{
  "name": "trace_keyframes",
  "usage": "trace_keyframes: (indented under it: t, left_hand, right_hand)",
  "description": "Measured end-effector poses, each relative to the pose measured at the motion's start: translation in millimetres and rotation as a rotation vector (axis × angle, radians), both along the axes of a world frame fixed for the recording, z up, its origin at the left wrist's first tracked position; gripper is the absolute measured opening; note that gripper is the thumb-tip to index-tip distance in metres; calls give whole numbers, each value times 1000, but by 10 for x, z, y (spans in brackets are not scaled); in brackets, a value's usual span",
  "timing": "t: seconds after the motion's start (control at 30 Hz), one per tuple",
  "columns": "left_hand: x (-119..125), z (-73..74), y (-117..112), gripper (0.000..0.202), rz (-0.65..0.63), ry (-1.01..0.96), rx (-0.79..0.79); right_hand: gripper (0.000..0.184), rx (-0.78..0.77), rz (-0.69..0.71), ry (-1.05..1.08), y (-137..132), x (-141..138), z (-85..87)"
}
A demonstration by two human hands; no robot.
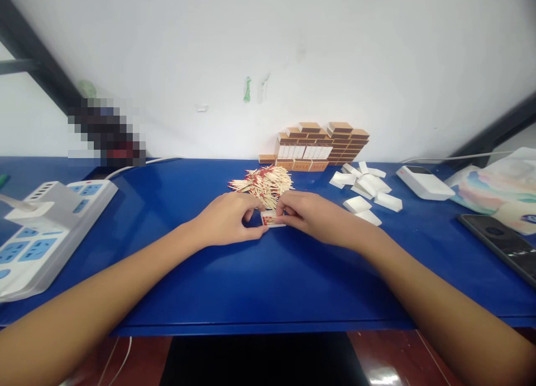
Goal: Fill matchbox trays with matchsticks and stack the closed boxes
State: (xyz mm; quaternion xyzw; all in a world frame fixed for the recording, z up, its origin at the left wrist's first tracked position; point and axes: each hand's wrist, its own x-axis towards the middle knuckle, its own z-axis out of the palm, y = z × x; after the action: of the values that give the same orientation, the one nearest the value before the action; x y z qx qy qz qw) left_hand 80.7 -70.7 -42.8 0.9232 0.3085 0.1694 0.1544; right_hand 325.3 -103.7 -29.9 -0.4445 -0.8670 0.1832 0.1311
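A small white matchbox tray [266,221] lies on the blue table with red-headed matches in it. My left hand [230,218] curves around its left end, thumb at the near corner and fingers at the far side. Over the tray's right end, my right hand [310,215] has its thumb and fingers pinched together; whatever is between them is hidden. Right behind the tray spreads a loose heap of matches [268,182], their red heads pointing mostly left. Several empty white trays [371,182] are scattered to the right of my right hand.
Brown matchboxes [345,146] are stacked against the wall, with a row of white tray ends among them. A power strip [79,218] stands at left. On the right are a white device [425,182], a dark phone [498,243] and a plastic package [498,190].
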Motion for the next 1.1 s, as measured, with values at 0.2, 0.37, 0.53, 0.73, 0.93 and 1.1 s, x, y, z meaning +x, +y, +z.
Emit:
trace_keyframes:
  t: [0.2,0.37,0.53,0.73,0.93,1.1]
  left_hand:
    - [11,10,-12,22,-5,14,2]
    - [8,19,-18,20,-8,14,-2]
    - [3,18,-13,23,-3,16,-10]
    - [8,22,-18,23,-6,22,-4]
    - [0,20,-11,24,8,36,26]
    - [-1,12,-12,22,4,41,32]
  right_hand:
    - [17,17,15,14,-15,-22,-18]
    - [18,46,38,6,-20,-27,-29]
    - [15,106,35,15,-29,-22,-1]
    - [16,111,66,65,-37,-29,8]
    - [11,144,43,20,-11,54,48]
    - [9,119,51,-8,4,75,34]
